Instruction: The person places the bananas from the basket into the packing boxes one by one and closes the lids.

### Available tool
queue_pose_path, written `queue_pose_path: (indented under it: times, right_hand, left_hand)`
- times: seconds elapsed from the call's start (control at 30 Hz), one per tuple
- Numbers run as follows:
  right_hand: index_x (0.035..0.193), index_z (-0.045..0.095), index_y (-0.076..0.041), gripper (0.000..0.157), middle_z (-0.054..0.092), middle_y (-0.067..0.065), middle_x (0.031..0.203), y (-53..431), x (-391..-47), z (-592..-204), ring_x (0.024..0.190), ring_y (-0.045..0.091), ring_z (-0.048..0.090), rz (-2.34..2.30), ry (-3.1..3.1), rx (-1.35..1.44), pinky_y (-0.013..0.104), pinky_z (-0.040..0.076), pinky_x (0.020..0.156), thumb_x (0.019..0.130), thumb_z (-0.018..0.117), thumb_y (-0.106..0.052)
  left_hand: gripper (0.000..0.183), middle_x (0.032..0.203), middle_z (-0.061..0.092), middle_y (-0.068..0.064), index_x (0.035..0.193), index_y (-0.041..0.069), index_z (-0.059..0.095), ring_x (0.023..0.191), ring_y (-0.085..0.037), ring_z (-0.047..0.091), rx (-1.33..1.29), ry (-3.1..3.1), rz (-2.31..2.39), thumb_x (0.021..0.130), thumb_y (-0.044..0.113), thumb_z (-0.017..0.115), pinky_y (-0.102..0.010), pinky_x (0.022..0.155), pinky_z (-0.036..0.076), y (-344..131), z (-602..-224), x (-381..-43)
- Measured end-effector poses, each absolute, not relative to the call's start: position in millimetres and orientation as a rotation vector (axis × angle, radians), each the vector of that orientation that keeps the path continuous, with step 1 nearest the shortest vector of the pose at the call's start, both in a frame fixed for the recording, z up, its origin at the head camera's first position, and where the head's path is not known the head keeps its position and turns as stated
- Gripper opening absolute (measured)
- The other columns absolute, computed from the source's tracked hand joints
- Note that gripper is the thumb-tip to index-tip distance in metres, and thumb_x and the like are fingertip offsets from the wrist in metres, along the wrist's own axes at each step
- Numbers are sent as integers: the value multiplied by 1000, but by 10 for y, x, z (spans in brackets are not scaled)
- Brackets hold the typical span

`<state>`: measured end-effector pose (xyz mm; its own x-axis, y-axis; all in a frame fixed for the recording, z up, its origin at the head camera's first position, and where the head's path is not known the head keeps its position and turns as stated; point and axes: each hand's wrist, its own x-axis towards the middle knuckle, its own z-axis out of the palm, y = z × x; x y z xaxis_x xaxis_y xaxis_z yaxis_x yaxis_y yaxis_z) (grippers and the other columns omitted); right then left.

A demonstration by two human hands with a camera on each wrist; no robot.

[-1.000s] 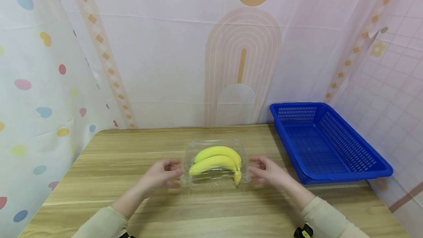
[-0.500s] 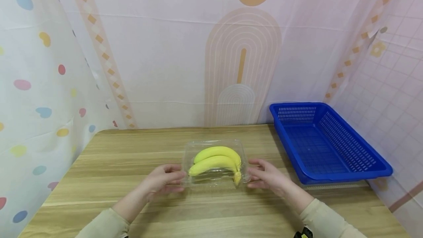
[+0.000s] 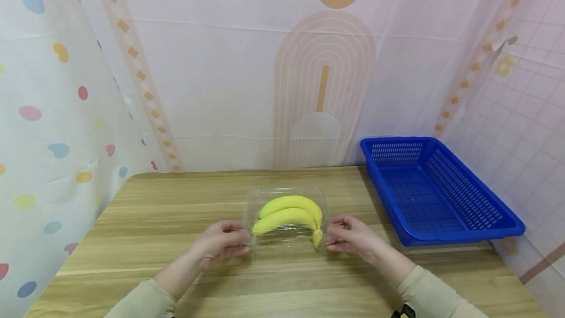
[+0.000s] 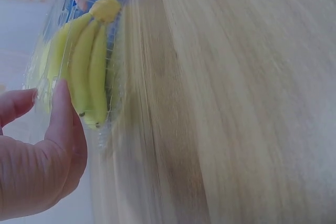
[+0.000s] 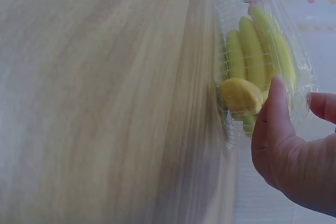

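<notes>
A clear plastic clamshell container (image 3: 282, 192) stands on the table with a bunch of yellow bananas (image 3: 287, 216) inside, its stem end (image 5: 240, 96) toward the right. At the container's near left corner my left hand (image 3: 220, 242) pinches the rim between thumb and fingers. My right hand (image 3: 356, 237) does the same at the near right corner. In the left wrist view, thumb and finger lie on either side of the plastic edge (image 4: 46, 90). The lid looks down over the bananas in both wrist views.
A blue plastic basket (image 3: 454, 235) with slotted walls sits at the right of the wooden table (image 3: 176, 200). Patterned curtains (image 3: 212, 87) hang behind the table and at both sides.
Both hands have moved slightly inward and now grip the container's near corners; a second ago the fingers were more spread beside it. Container, bananas and basket have stayed in place.
</notes>
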<state>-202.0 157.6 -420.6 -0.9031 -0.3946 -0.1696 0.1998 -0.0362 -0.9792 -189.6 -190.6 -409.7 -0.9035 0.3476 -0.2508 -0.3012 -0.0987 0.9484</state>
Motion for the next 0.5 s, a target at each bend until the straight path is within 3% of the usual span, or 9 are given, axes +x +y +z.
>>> queue_pose_path:
  times: [0.5]
  right_hand:
    - [132,29,22,51,45,10,97,1548,-2031,-4258,81,15,60,-2031,1852,-226,31,58,83,92,56,8]
  left_hand:
    - [66,107,47,-19,140,-22,22,83,-19,64,-4,1809,2069,88,-11,60,-29,81,59,-1853,-4117,-1889]
